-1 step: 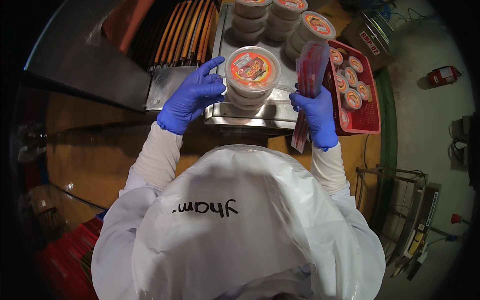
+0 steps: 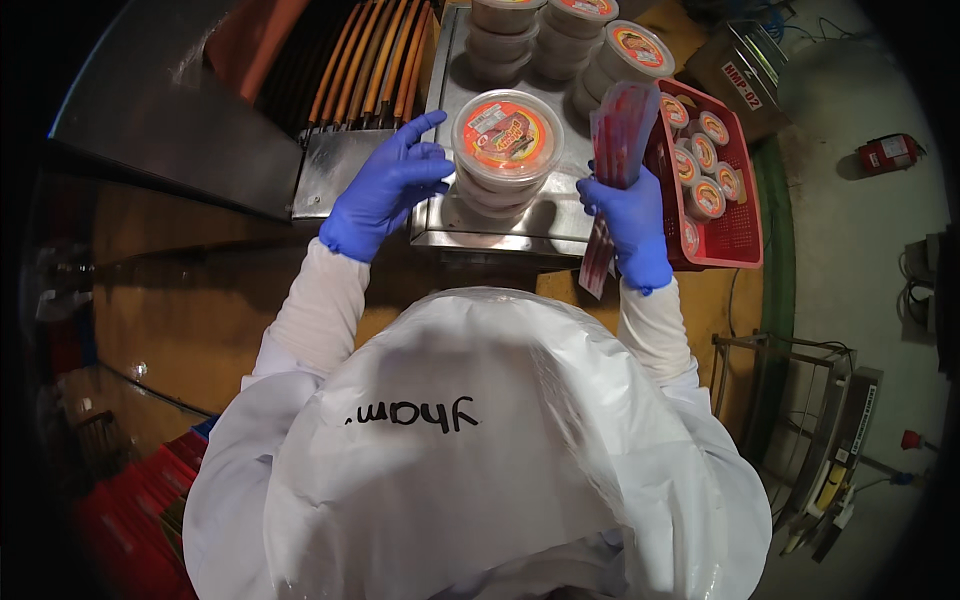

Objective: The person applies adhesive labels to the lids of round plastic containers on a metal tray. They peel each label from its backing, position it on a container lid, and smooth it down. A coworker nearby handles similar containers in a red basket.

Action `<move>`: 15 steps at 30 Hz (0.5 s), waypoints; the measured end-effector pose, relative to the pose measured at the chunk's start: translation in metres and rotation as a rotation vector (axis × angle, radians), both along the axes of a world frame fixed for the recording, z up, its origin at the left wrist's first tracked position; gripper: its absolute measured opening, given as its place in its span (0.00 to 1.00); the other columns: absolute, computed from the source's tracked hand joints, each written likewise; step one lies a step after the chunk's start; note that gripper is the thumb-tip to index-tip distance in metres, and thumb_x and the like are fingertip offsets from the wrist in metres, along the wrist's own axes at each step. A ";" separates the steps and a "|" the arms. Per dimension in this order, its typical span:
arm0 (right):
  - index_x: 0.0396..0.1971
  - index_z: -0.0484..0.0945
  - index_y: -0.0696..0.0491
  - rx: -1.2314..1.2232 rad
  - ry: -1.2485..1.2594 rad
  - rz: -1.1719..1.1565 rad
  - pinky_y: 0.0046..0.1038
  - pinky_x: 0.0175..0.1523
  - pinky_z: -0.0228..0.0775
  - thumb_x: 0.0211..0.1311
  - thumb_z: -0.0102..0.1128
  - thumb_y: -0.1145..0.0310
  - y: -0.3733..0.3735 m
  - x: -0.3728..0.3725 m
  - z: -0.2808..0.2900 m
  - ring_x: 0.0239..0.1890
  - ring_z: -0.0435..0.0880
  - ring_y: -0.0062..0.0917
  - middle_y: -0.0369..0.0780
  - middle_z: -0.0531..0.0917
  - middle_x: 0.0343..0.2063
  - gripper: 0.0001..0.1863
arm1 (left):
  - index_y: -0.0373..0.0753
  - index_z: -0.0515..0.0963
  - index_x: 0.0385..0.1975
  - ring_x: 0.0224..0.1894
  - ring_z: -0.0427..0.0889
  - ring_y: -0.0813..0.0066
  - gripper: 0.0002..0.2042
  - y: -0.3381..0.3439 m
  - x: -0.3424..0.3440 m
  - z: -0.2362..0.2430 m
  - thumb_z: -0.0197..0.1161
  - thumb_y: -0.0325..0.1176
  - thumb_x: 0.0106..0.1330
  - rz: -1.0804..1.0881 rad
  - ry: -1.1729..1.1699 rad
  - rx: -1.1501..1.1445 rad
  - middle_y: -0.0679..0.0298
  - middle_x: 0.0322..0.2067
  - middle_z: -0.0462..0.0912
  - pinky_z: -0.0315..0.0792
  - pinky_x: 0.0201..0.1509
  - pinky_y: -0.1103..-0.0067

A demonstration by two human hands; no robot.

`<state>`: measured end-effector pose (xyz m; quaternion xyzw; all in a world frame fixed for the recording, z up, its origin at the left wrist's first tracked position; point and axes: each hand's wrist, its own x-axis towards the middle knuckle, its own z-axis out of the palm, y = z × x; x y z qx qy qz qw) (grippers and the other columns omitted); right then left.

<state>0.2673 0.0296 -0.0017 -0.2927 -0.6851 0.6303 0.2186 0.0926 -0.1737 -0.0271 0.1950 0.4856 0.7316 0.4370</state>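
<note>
A stack of round clear-lidded tubs (image 2: 508,140) with an orange and red label on top stands near the front edge of the metal table. My blue-gloved left hand (image 2: 395,185) is at the stack's left side, fingers apart and stretched toward it, with nothing visible in them. On the other side, my gloved right hand (image 2: 630,215) is closed around a bundle of clear plastic sleeves (image 2: 620,130) with red print. The bundle sticks out above and below the fist. Part of the right fingers is hidden behind the sleeves.
More stacked tubs (image 2: 500,45) stand at the back of the metal table (image 2: 470,238). A red basket (image 2: 740,240) of smaller lidded tubs is at the right. Dark machinery with a row of orange-edged slats (image 2: 370,70) borders the left. A metal-framed stand (image 2: 800,430) is at lower right.
A clear strip stretched across the front of the tub stack between my hands no longer shows. My left hand has shifted slightly; the right still grips the sleeves.
</note>
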 end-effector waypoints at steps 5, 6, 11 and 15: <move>0.32 0.75 0.59 0.088 0.157 -0.130 0.18 0.25 0.62 0.45 0.64 0.76 0.008 -0.052 -0.002 0.19 0.71 0.16 0.33 0.76 0.19 0.11 | 0.40 0.72 0.47 0.35 0.74 0.84 0.17 0.044 -0.035 -0.004 0.60 0.30 0.56 0.194 0.139 -0.163 0.69 0.34 0.76 0.70 0.37 0.84; 0.32 0.78 0.59 0.157 0.187 -0.108 0.19 0.26 0.62 0.45 0.65 0.74 0.016 -0.063 -0.010 0.20 0.70 0.14 0.32 0.78 0.22 0.12 | 0.39 0.77 0.42 0.35 0.76 0.83 0.13 0.052 -0.039 -0.002 0.60 0.31 0.57 0.210 0.207 -0.209 0.66 0.35 0.79 0.70 0.38 0.84; 0.35 0.79 0.62 0.111 0.114 -0.073 0.19 0.36 0.67 0.45 0.66 0.73 0.027 -0.086 -0.021 0.26 0.76 0.16 0.38 0.83 0.27 0.15 | 0.33 0.78 0.40 0.35 0.78 0.80 0.13 0.078 -0.052 -0.017 0.61 0.33 0.58 0.189 0.503 -0.212 0.63 0.34 0.82 0.71 0.42 0.85; 0.35 0.80 0.61 0.295 0.060 -0.118 0.20 0.35 0.67 0.45 0.66 0.72 0.021 -0.086 -0.020 0.26 0.76 0.16 0.39 0.83 0.27 0.15 | 0.34 0.79 0.38 0.32 0.79 0.76 0.13 0.081 -0.049 -0.012 0.60 0.36 0.59 0.208 0.823 -0.339 0.59 0.31 0.82 0.71 0.39 0.82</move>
